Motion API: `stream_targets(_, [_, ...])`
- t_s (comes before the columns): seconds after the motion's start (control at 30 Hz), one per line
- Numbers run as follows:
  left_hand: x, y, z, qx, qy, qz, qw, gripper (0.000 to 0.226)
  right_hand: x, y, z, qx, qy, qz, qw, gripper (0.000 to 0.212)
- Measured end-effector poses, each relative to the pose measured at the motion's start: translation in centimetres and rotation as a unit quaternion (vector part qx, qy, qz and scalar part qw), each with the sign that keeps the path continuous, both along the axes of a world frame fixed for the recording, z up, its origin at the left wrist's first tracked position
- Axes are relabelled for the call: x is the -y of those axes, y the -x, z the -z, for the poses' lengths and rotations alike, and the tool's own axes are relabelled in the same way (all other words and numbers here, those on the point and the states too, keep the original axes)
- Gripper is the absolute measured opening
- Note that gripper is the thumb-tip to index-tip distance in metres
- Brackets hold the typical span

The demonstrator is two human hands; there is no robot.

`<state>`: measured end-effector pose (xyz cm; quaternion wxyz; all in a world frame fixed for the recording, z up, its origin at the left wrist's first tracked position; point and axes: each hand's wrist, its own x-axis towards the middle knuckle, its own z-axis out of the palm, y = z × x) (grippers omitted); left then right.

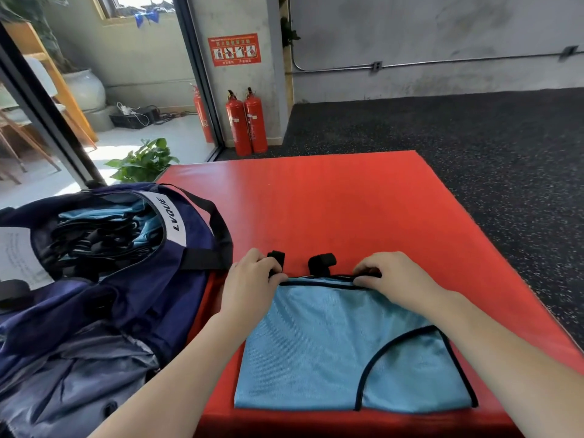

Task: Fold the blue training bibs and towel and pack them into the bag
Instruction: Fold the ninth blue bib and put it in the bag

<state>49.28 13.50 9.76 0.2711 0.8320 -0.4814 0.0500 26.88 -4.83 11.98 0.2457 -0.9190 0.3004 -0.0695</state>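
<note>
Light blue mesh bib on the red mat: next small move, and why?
Probably draw the far edge toward the near hem, folding the light blue mesh bib in half. Both the left hand and right hand pinch that black-trimmed edge, and it lies flat, too wide for the open navy duffel bag.

Your one head camera looks forward and down, close over the red mat (347, 210), with the far wall (442, 33) ahead.

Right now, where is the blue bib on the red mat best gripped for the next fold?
Probably the far black-trimmed edge of the blue bib, pinched at its two corners from above, as the left hand and right hand do. It lies flat and limp.
</note>
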Motion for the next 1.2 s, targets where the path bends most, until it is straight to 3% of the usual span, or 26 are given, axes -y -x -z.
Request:
stream_targets(0.3, [3.3, 1.3, 0.0, -0.009, -0.079, 0.031, 0.996, 0.033, 1.4, 3.0, -0.6, -0.046, -0.016, 0.025, 0.999, 0.008])
stream_targets(0.53, [10.9, 2.2, 0.7, 0.031, -0.143, 0.135, 0.98, 0.034, 1.5, 5.5, -1.7, -0.094, -0.029, 0.034, 0.995, 0.022])
stream_targets(0.83, [19.7, 6.8, -1.9, 0.075, -0.251, 0.305, 0.916, 0.039, 0.6, 7.5, -2.4, -0.094, -0.205, 0.044, 0.973, 0.026])
stream_targets(0.97, [18.4, 8.9, -2.2, 0.057, -0.203, 0.317, 0.925, 0.037, -0.2, 7.3, -2.2, -0.107, -0.245, 0.031, 0.963, 0.028])
stream_targets(1.07, [15.4, 8.9, -2.1, 0.024, -0.148, 0.297, 0.943, 0.035, -0.5, 7.4, -2.2, -0.102, -0.196, 0.036, 0.975, 0.033])
stream_targets(1.2, [9.4, 8.0, -2.0, 0.02, -0.103, 0.257, 0.961, 0.037, -1.7, 6.8, -2.1, -0.027, 0.055, 0.031, 0.998, 0.036])
